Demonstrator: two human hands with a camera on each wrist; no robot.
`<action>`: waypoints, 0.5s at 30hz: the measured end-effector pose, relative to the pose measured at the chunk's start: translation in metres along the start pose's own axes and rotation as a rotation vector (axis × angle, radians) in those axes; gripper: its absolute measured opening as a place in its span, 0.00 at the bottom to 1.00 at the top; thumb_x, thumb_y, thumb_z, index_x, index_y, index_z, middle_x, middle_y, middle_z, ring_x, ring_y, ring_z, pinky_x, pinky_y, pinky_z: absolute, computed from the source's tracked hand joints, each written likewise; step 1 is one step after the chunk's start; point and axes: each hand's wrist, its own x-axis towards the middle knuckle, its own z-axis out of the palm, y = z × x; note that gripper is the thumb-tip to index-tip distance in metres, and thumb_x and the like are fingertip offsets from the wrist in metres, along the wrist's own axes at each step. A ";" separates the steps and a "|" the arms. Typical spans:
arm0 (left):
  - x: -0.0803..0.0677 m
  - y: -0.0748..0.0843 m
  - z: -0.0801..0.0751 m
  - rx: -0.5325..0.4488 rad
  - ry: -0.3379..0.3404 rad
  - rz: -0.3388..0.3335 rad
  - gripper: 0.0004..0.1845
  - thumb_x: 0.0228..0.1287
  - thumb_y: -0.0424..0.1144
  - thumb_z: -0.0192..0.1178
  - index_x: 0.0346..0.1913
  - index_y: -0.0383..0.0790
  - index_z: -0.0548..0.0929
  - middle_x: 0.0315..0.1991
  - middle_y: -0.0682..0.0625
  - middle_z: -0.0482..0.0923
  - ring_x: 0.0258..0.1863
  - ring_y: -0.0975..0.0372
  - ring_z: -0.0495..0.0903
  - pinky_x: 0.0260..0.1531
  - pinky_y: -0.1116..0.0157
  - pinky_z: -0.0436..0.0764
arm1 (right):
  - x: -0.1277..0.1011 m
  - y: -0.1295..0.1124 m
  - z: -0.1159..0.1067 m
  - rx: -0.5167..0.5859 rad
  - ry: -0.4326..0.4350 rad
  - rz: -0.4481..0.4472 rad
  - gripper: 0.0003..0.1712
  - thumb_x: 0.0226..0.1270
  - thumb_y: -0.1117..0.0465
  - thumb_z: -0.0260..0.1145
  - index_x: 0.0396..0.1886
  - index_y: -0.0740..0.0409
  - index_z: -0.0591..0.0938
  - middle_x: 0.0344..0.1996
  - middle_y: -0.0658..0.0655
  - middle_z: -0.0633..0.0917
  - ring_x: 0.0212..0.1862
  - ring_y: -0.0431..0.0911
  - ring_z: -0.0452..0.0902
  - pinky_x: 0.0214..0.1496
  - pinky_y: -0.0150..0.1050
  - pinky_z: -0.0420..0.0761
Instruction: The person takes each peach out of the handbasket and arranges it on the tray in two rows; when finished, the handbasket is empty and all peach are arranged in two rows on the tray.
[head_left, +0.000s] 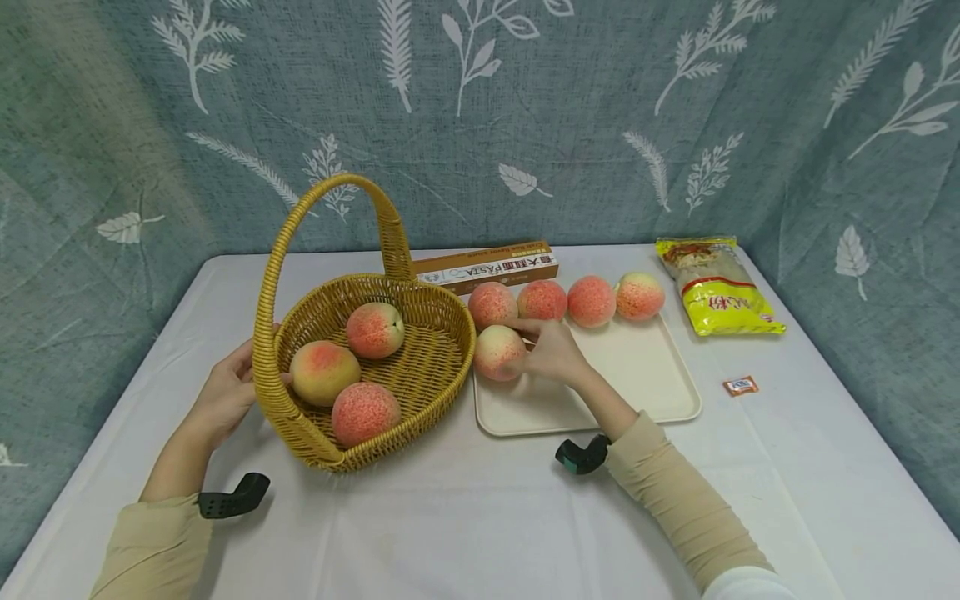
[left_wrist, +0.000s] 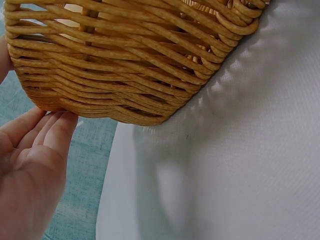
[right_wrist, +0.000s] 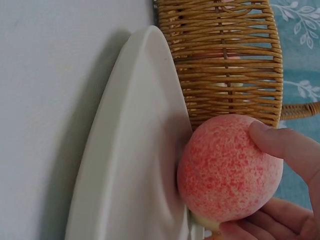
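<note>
A yellow-brown wicker basket (head_left: 438,392) with a tall handle stands on the left, three peaches inside, one of them a yellowish peach (head_left: 324,372). My left hand (head_left: 228,392) holds the basket's left side; in the left wrist view its fingers (left_wrist: 55,132) press the outer wicker wall and the thumb shows at the edge. With thumb and fingers, my right hand (head_left: 555,354) grips a peach (right_wrist: 227,170) at the left end of a cream tray (head_left: 637,375), close beside the basket. More peaches, including a red peach (head_left: 592,301), line the tray's far edge.
Behind the tray lies a long brown pasta box (head_left: 495,267). A yellow food packet (head_left: 720,292) is at the back right, with a small orange wrapper (head_left: 741,385) nearer. A leaf-patterned curtain (head_left: 570,125) hangs behind the white-covered table (head_left: 450,525).
</note>
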 end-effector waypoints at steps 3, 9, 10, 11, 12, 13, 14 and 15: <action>0.000 0.001 0.000 0.015 -0.003 -0.004 0.43 0.65 0.32 0.62 0.77 0.40 0.51 0.72 0.42 0.57 0.56 0.78 0.67 0.46 0.82 0.70 | 0.001 0.000 0.001 -0.009 0.011 0.001 0.39 0.43 0.68 0.77 0.60 0.68 0.78 0.55 0.68 0.80 0.58 0.58 0.76 0.58 0.44 0.77; 0.001 0.001 0.000 0.014 -0.006 0.006 0.43 0.65 0.32 0.62 0.77 0.39 0.50 0.72 0.40 0.56 0.55 0.78 0.67 0.47 0.82 0.70 | 0.002 -0.001 0.002 -0.027 0.014 0.002 0.38 0.42 0.68 0.77 0.59 0.67 0.78 0.54 0.67 0.81 0.56 0.58 0.77 0.57 0.45 0.77; 0.001 0.001 0.001 0.012 -0.005 0.009 0.43 0.65 0.31 0.62 0.77 0.39 0.50 0.72 0.40 0.56 0.54 0.79 0.67 0.47 0.82 0.70 | 0.002 -0.002 0.001 -0.041 0.012 0.002 0.39 0.42 0.67 0.77 0.60 0.67 0.78 0.53 0.67 0.81 0.56 0.58 0.77 0.57 0.45 0.77; 0.001 0.001 0.001 0.010 -0.004 0.012 0.43 0.65 0.31 0.62 0.77 0.38 0.50 0.71 0.41 0.57 0.53 0.79 0.67 0.47 0.82 0.70 | 0.002 -0.003 0.001 -0.061 0.009 0.001 0.39 0.42 0.67 0.78 0.60 0.66 0.78 0.53 0.67 0.82 0.55 0.57 0.77 0.56 0.46 0.77; 0.001 0.001 0.001 0.005 -0.003 0.014 0.43 0.65 0.31 0.62 0.77 0.38 0.51 0.71 0.42 0.58 0.53 0.80 0.67 0.47 0.82 0.70 | 0.002 -0.003 0.001 -0.084 0.006 -0.007 0.39 0.42 0.66 0.78 0.60 0.67 0.78 0.52 0.67 0.82 0.54 0.56 0.78 0.55 0.46 0.78; 0.000 0.001 0.001 0.002 -0.003 0.017 0.43 0.65 0.31 0.62 0.77 0.38 0.51 0.70 0.42 0.58 0.52 0.80 0.67 0.47 0.82 0.70 | 0.002 -0.003 0.000 -0.107 0.003 -0.017 0.39 0.42 0.65 0.78 0.60 0.66 0.78 0.51 0.67 0.82 0.52 0.56 0.78 0.55 0.46 0.78; 0.000 0.001 0.001 0.002 -0.002 0.017 0.43 0.65 0.31 0.63 0.77 0.38 0.51 0.70 0.43 0.59 0.52 0.80 0.68 0.47 0.82 0.70 | 0.001 -0.004 0.000 -0.130 0.000 -0.027 0.39 0.42 0.65 0.78 0.60 0.66 0.78 0.51 0.67 0.83 0.51 0.56 0.77 0.54 0.47 0.78; 0.000 0.001 0.001 0.005 -0.002 0.016 0.43 0.64 0.31 0.63 0.77 0.38 0.51 0.70 0.43 0.59 0.52 0.80 0.67 0.47 0.82 0.70 | 0.001 -0.004 -0.001 -0.150 -0.002 -0.033 0.40 0.42 0.64 0.78 0.60 0.67 0.78 0.50 0.67 0.83 0.49 0.55 0.77 0.52 0.47 0.78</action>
